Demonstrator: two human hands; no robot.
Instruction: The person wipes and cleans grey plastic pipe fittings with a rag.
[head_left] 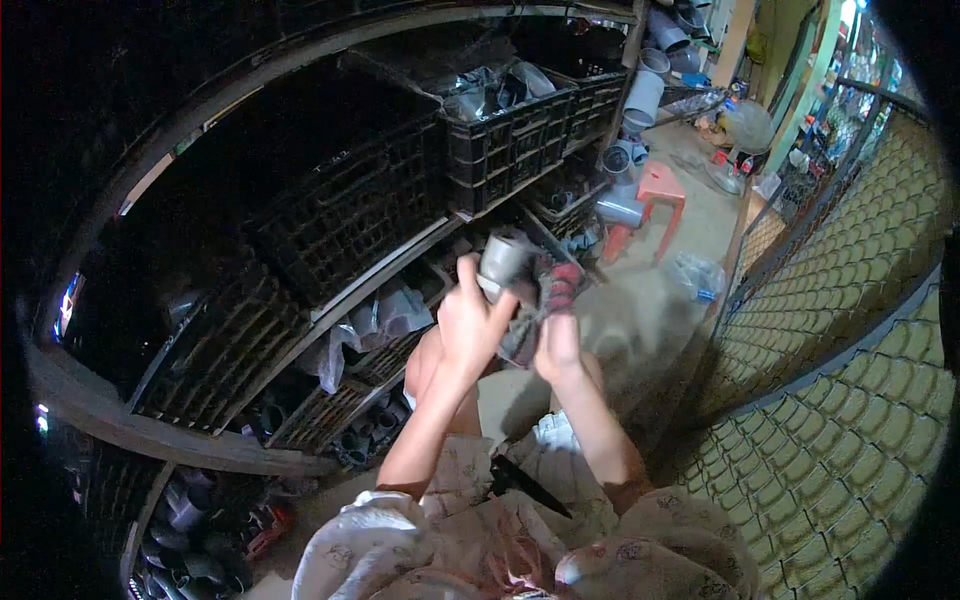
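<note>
My left hand (465,325) is closed around a grey plastic pipe fitting (507,258), its round open end tilted up and away from me. Close beside it, my right hand (557,345) grips a bunched red and dark grey cloth (562,288). Part of the cloth hangs down between the two hands, near the fitting. Motion blur smears the cloth and the right fingers, so their exact contact with the fitting cannot be made out.
Black plastic crates (510,145) fill the shelving on the left, some with bagged items. A red plastic stool (658,190) stands ahead near grey pipes (645,95). Wire mesh (830,270) runs along the right. A clear plastic bag (697,275) lies on the floor.
</note>
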